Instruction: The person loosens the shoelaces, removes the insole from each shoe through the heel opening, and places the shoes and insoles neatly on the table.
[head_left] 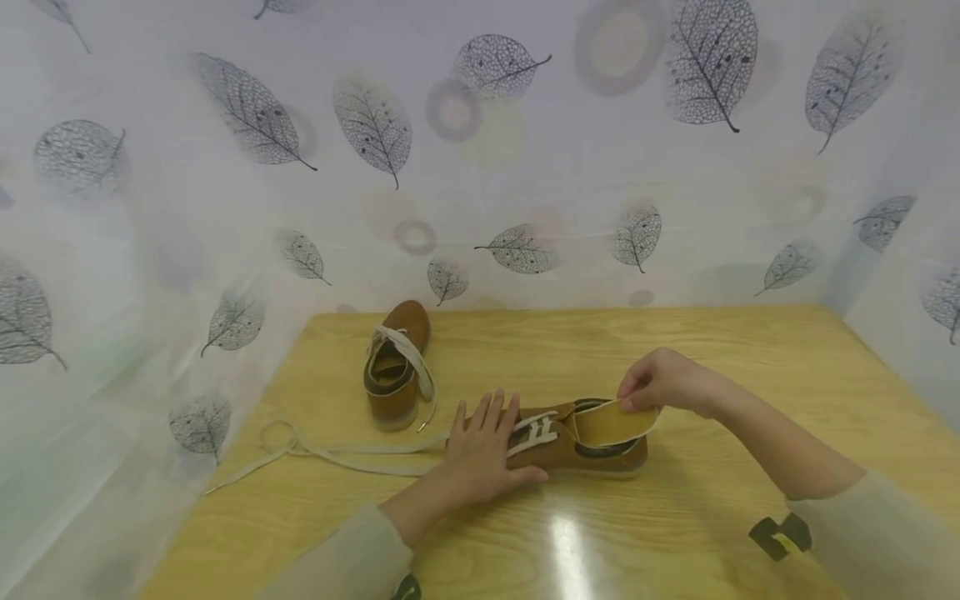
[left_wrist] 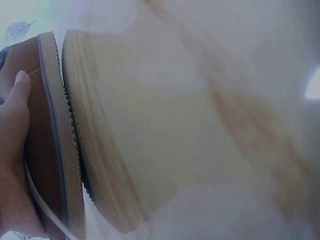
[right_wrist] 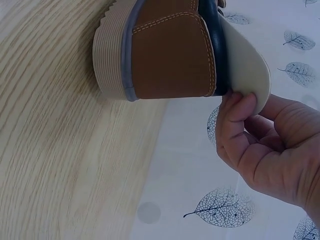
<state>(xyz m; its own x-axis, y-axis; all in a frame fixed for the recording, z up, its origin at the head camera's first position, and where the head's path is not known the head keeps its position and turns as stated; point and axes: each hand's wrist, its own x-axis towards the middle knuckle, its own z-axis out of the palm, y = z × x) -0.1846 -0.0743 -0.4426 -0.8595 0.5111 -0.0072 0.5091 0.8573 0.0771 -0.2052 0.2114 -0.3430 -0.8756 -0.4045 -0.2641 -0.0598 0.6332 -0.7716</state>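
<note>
A brown shoe (head_left: 558,458) with pale laces lies sideways on the table, its toe to the left. My left hand (head_left: 486,454) rests across its toe and front laces, fingers spread. In the left wrist view that thumb lies along the brown upper (left_wrist: 42,135), above the ribbed sole. At the heel end, my right hand (head_left: 651,385) pinches the end of an insole (head_left: 609,423) between thumb and fingers. The insole's heel end sticks up out of the shoe opening, and its front part is hidden inside. The right wrist view shows the insole (right_wrist: 250,65) rising above the heel collar.
A second brown shoe (head_left: 393,400) stands at the back left, a pale lace draped over it. Long loose lace ends (head_left: 360,462) trail left over the wooden table (head_left: 712,358). A leaf-printed white curtain (head_left: 555,167) hangs behind and around the table.
</note>
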